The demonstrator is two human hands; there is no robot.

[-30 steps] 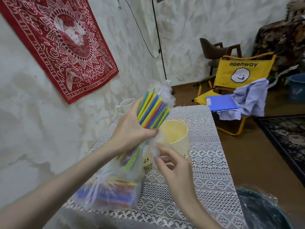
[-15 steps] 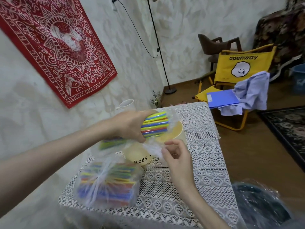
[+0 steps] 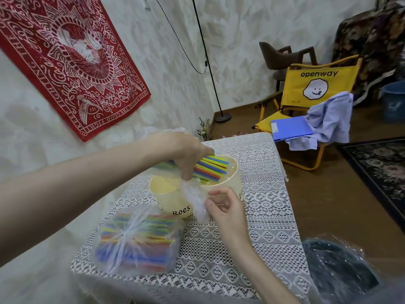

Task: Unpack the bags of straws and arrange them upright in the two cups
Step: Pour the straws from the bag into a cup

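Note:
My left hand (image 3: 186, 152) grips a bundle of coloured straws (image 3: 210, 168), still partly in its clear bag, tilted with the free ends over the mouth of the far pale yellow cup (image 3: 234, 183). My right hand (image 3: 228, 207) pinches the loose end of that clear plastic bag (image 3: 197, 202) below the bundle. A second pale yellow cup (image 3: 173, 205), lettered "Roes", stands just left of the first one. A tied bag full of coloured straws (image 3: 135, 242) lies flat on the table's near left corner.
The small table wears a white lace cloth (image 3: 258, 227) and stands against the wall. A yellow folding chair (image 3: 311, 93) with a blue folder and shirt stands beyond it. A dark plastic-covered object (image 3: 337, 270) is at the lower right. A floor lamp pole (image 3: 208, 62) rises behind.
My left hand has tipped the straw bundle from upright to nearly level and carried it down to the far cup's mouth. My right hand kept its pinch on the bag's end.

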